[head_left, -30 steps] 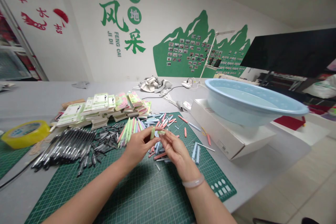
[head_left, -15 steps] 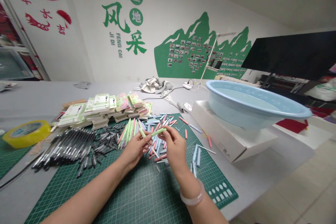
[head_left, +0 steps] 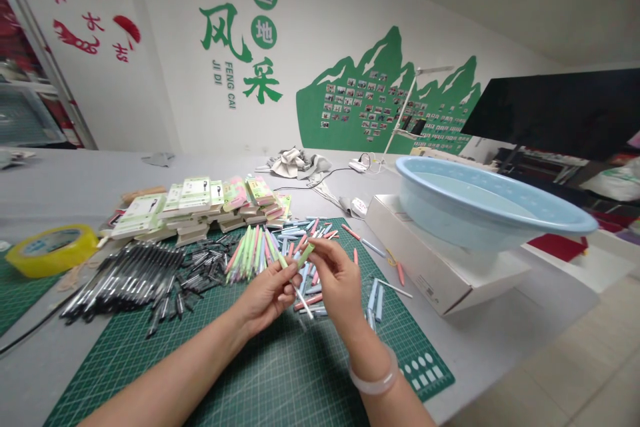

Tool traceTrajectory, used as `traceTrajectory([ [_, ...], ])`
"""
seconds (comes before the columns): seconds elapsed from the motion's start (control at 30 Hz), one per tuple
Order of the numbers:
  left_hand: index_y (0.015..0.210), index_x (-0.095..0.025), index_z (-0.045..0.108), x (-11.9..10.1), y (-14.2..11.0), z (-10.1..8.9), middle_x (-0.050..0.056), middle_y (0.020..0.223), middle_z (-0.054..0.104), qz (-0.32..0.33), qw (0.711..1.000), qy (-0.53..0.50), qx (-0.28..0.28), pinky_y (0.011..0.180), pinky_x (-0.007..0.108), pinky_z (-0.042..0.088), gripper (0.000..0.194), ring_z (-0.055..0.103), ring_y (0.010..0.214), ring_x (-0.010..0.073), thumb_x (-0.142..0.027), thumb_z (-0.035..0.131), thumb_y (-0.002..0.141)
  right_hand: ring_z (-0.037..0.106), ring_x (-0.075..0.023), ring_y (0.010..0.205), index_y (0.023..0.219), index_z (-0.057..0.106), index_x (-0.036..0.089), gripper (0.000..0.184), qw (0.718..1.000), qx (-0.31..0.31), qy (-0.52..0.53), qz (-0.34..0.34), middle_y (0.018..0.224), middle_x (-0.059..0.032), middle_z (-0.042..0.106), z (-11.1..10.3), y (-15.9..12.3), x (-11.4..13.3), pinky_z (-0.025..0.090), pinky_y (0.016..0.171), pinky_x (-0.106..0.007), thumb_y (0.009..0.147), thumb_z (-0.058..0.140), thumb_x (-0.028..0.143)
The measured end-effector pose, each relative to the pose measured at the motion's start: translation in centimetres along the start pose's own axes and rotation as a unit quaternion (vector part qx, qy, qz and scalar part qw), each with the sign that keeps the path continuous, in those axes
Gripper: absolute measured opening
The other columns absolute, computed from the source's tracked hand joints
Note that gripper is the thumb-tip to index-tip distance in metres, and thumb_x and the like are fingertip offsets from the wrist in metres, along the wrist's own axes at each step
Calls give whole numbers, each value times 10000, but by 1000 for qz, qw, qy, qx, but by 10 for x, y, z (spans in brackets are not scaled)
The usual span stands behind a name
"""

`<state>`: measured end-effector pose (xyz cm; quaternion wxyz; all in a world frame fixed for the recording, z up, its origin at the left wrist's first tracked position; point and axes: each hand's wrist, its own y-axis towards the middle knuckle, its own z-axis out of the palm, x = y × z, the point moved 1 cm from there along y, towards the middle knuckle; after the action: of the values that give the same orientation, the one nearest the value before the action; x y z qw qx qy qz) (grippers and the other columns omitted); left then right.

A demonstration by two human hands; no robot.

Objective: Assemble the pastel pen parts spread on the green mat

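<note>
My left hand (head_left: 266, 295) is closed around a slim light-green pen part (head_left: 277, 255), and a white stick like a refill (head_left: 304, 304) slants down out of its fingers. Thumb and fingertips of my right hand (head_left: 341, 280) pinch a short green pen cap or barrel piece (head_left: 305, 253), tilted and close to the left thumb. Beyond the hands lies a fan of green and pink pens (head_left: 250, 253). Blue and pink pen parts (head_left: 315, 299) are strewn under and behind my fingers on the green cutting mat (head_left: 240, 373).
Black pens (head_left: 130, 277) lie in a row at left, with loose black parts beside them. Stacked small boxes (head_left: 195, 197) stand behind. Yellow tape (head_left: 53, 250) is at far left. A blue basin (head_left: 450, 213) rests on a white box (head_left: 425, 260) at right.
The green piece in my right hand has tipped more upright. The white stick below my left hand now points down to the right and shows more. My right hand has shifted slightly right.
</note>
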<state>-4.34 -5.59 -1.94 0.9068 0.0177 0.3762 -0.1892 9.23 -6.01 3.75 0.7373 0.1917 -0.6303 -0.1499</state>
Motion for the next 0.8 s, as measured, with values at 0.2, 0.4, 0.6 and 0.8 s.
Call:
traceTrajectory([
  [0.2,943,-149,505,-4,1,2,-39,633,476,1,1000,-9,15,377,54,254,230,381,447,-12,-217,652,780,640,-199,877,891,638,200,134,998,10,53,44,883,-41,686,-3,5,-1,503,823,-355,761,623,231],
  [0.4,954,-119,559,-9,1,2,-20,628,476,-11,999,47,19,373,74,261,217,397,463,6,-232,639,786,641,-165,809,901,613,189,198,966,-101,186,149,893,-39,668,-24,18,-26,534,715,-311,732,670,275],
  [0.6,903,-105,580,-25,2,2,0,677,509,18,995,88,-33,419,105,328,227,432,512,26,-309,608,806,625,-151,796,904,631,186,211,976,-112,144,122,825,-21,642,-26,16,-29,523,684,-272,717,687,263],
  [0.8,888,-119,582,-44,-6,13,-6,666,515,66,981,179,-39,444,134,313,216,433,528,43,-317,604,802,627,-153,802,923,637,210,217,972,-78,164,148,872,-26,658,-27,15,-24,519,699,-284,723,676,284],
])
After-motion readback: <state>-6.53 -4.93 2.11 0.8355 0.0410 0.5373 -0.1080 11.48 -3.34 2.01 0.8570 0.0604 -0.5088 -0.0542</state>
